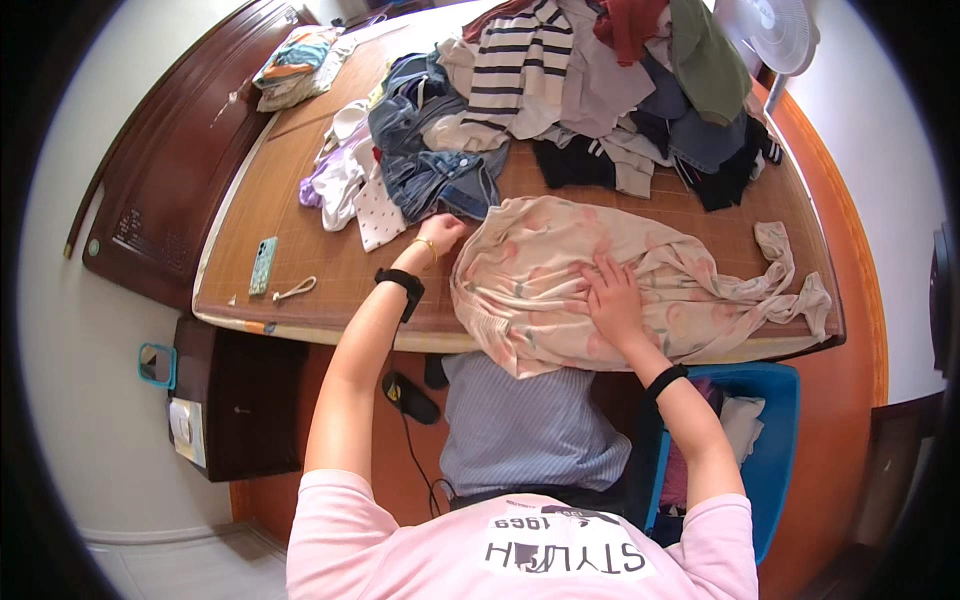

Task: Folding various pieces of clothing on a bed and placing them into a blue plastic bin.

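A cream garment with a pink fruit-like print (540,262) lies spread and wrinkled along the bed's near edge. Its wide, gathered end is at the left and overhangs the edge; two narrow tube-like ends with cuffs point right. My right hand (613,296) rests palm down on the middle of the cloth, fingers apart. Just beyond the garment's left end is my left hand (442,232), its fingers curled. It is close to blue denim jeans (442,180), and whether anything is pinched in it cannot be made out.
A heap of clothes (592,82), including a striped top (517,67), covers the bed's far side. At left on the mat (360,285) lie a phone (262,264) and a looped cord (296,289). A blue bin (780,450) holding cloth stands below right, and a fan (772,30) behind.
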A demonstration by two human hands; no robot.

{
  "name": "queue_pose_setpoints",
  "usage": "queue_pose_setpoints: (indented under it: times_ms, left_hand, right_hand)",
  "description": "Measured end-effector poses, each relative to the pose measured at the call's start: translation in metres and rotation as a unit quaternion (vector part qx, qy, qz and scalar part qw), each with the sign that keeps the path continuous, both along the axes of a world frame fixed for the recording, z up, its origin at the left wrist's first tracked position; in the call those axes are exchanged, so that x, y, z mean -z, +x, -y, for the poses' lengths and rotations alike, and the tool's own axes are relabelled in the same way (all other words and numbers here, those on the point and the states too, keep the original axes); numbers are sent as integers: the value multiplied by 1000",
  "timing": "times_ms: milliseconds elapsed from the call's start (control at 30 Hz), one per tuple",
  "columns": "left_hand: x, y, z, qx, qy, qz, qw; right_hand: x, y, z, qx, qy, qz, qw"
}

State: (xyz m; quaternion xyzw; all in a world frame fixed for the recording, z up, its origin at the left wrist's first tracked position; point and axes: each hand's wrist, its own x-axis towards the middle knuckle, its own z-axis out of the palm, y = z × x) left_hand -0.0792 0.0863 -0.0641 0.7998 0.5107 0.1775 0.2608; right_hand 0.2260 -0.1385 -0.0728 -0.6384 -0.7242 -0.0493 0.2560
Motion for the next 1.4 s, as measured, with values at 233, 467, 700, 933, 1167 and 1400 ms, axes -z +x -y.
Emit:
queue_pose_setpoints:
  times_ms: [233,467,700,933,1167,1400]
  left_hand:
    - [-2,52,-62,13,-201,68,977]
    - [5,65,-106,-29,-169,89,981]
    - [-28,73,-55,98,-288,11,953]
    - [-30,-5,-37,-95,54,-20,994]
    - [-22,43,47,52,249,-47,966]
    - [-16,54,30,119,-47,-213,969]
  right_hand:
    - [-1,10,8,6,-16,-24,1000]
    - [-7,-5,2,-23,-11,-62,998]
    - [-6,4,4,9,14,-90,996]
    - [-4,15,-28,-62,-45,-106,992]
    - [11,19,-74,146,-108,54,982]
    - [6,41,-116,113,-175,69,976]
